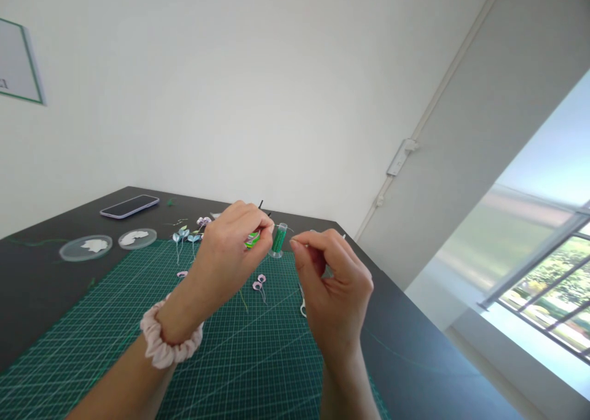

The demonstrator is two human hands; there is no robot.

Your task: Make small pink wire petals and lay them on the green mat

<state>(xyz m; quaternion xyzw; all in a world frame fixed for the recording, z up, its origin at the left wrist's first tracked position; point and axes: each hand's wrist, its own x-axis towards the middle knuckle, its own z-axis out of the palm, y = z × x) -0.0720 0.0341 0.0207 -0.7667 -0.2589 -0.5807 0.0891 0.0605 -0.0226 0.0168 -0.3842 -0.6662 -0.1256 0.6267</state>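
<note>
1. The left hand (230, 254) is raised above the mat with thumb and forefinger pressed together at their tips, pinching one end of a thin, pale strand of wire (282, 226); the right hand (334, 285) faces it with thumb and forefinger likewise pinched on the other end, and the strand spans the short gap between the two. The wire is too fine to tell more about it.
2. Dark matte table (37, 272): it fills the lower part of the view and runs back to the white wall.
3. Green gridded cutting mat (239, 358): it lies on the table under both forearms.
4. Pale pink fabric scrunchie (168, 343): it sits around the left wrist.
5. Lilac-edged smartphone (129, 206): it lies flat near the far left corner of the table, well apart from the hands.
6. Two round clear dishes (86, 247): they sit side by side off the mat's left edge, each with a white scrap inside.
7. Small clear vial of green beads (278, 240): it stands upright on the mat just behind the gap between the hands.
8. Bright green folded piece (252, 240): it shows just beside the left fingertips; I cannot tell whether it is held.
9. Tiny lilac and pale blue wire flowers (260, 281): they lie scattered on the mat near the hands.
</note>
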